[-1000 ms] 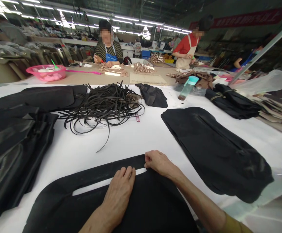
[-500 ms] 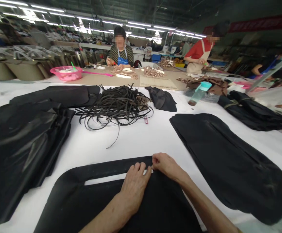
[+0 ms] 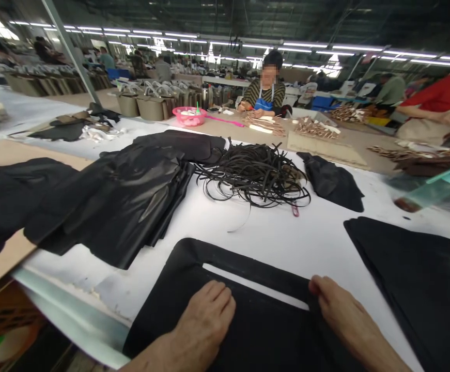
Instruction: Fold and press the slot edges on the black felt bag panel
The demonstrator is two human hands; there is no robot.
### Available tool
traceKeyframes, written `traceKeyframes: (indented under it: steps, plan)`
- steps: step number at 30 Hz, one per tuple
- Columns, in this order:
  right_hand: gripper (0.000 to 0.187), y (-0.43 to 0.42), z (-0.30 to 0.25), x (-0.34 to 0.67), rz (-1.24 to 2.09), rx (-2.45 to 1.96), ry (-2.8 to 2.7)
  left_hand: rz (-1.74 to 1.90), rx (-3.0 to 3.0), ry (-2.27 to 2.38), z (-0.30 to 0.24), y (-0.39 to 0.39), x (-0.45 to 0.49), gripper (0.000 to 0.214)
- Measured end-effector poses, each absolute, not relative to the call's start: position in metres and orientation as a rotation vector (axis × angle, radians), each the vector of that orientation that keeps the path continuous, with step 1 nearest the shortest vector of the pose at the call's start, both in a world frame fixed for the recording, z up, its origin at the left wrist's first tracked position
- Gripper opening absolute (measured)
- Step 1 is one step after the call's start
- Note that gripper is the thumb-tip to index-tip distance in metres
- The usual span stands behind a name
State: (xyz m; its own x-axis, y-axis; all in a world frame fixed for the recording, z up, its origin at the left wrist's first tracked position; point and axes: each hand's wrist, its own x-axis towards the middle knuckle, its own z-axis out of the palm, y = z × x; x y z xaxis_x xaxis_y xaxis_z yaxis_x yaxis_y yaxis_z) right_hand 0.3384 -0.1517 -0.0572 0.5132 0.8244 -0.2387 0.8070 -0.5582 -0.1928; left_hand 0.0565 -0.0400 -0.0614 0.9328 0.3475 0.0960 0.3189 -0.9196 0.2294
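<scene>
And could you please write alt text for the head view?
A person's left hand lies on a slotted black panel, the right hand touching its far edge near one end of the slot; beyond, tangled black strips lie on a white table.

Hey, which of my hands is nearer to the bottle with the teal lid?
Right. Your right hand is at the black sheet's far edge, with the bottle beyond and further right. Your left hand rests on the sheet, farther left.
</scene>
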Motion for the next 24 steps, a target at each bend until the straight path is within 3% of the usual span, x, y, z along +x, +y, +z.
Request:
traceKeyframes:
  steps: [5,10,14,24]
  plan:
    - [0.019,-0.132,-0.036,0.315,0.352,-2.799,-1.438,0.271,2.958,0.671,-0.081,-0.023,0.027,0.047]
    - [0.010,-0.077,-0.020,0.235,0.720,-2.303,-1.631,0.243,3.041,0.722,-0.092,-0.022,0.026,0.050]
    - [0.011,-0.030,-0.038,0.191,0.734,-2.063,-1.717,0.278,3.087,0.769,-0.096,-0.023,0.028,0.043]
    - [0.011,0.001,-0.058,0.181,0.790,-2.180,-1.707,0.301,3.059,0.759,-0.101,-0.022,0.026,0.042]
